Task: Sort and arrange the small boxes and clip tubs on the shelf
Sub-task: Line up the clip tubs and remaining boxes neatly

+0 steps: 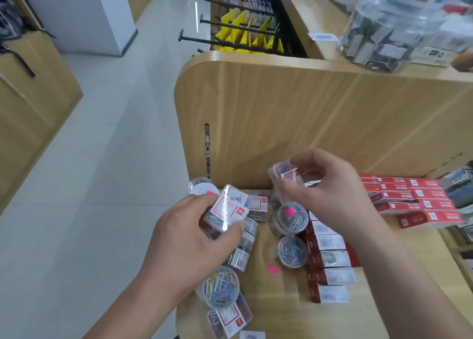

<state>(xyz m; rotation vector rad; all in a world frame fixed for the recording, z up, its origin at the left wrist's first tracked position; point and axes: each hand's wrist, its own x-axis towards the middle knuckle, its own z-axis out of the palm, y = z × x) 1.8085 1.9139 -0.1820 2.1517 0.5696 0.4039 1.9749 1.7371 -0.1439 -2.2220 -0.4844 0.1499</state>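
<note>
1. Nearest, by the front edge of the wooden shelf (286, 318), a flat clear box (230, 318) with a red-framed label lies on the wood. A round tub of coloured paper clips (221, 290) sits just at its far side.
2. To the right, a row of red-and-white small boxes (330, 262) runs from near to far, edge to edge. A loose pink sticker (273, 268) lies on the bare wood between that tub and the row.
3. Just left of the row stand two more round tubs. They are the nearer clip tub (291, 250) and, beyond it, the stickered clip tub (290, 217) with a pink tag on its lid.
4. The left hand (184, 244) grips a labelled clear box (226, 212), fingers and thumb curled round its edges. It holds the box tilted above some clear containers (243, 246) lying on the shelf.
5. The right hand (330, 198) pinches a second clear box (284, 175) between thumb and fingertips, raised above the stickered clip tub.
6. Farther right, flat red boxes (414, 198) are stacked in layers. At the far left corner stands a white-lidded tub (202, 186).
7. Behind everything rises a wooden panel (307, 113).
</note>
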